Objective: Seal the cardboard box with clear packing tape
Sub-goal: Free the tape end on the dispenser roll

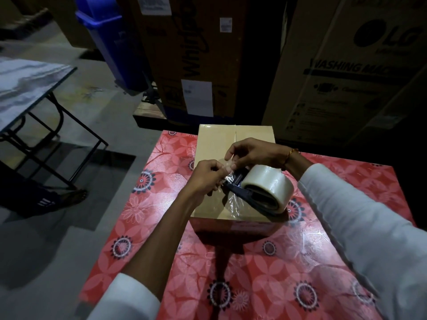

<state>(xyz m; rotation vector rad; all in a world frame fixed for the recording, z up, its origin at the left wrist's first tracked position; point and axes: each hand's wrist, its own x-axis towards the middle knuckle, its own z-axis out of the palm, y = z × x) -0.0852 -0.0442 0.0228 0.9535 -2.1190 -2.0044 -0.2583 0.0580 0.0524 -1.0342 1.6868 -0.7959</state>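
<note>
Both the left hand (206,174) and right hand (251,153) pinch the tape (227,168) end above the box (215,144). The film is thin, limp and self-sticking. Hold it by its edges, taut.

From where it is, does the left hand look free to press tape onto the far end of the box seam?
Probably not yet: the left hand is pinching the tape end, though the seam beyond lies bare.
</note>
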